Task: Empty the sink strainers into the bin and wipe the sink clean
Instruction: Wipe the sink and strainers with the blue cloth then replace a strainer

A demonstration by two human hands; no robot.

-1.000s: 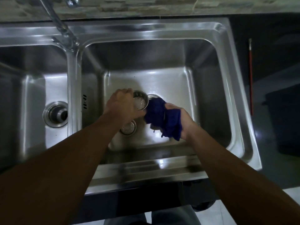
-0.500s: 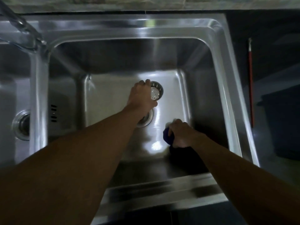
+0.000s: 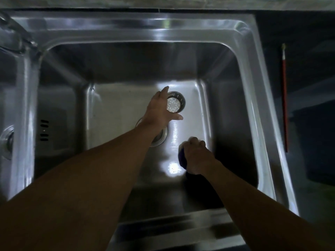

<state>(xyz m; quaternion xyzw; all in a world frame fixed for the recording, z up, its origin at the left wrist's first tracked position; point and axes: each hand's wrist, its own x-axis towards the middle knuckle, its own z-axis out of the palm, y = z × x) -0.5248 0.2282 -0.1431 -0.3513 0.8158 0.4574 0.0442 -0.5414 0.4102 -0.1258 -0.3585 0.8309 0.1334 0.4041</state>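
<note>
My left hand [image 3: 158, 111] holds a round metal strainer [image 3: 175, 104] above the floor of the right basin [image 3: 116, 113], its perforated bottom facing me. Just below that hand, the open drain hole [image 3: 161, 137] shows partly under my wrist. My right hand [image 3: 196, 154] presses a dark blue cloth [image 3: 181, 158] against the basin floor near the front right corner; most of the cloth is hidden beneath the hand.
The left basin's drain [image 3: 7, 142] shows at the left edge, beyond the steel divider [image 3: 25, 109]. The tap base [image 3: 16, 40] sits at top left. A red-handled stick [image 3: 284, 98] and a dark bin [image 3: 319, 145] stand right of the sink.
The cloth came off the strainer and went down to the basin floor at the front right. My left hand lifted the strainer farther back. The view shifted toward the right basin.
</note>
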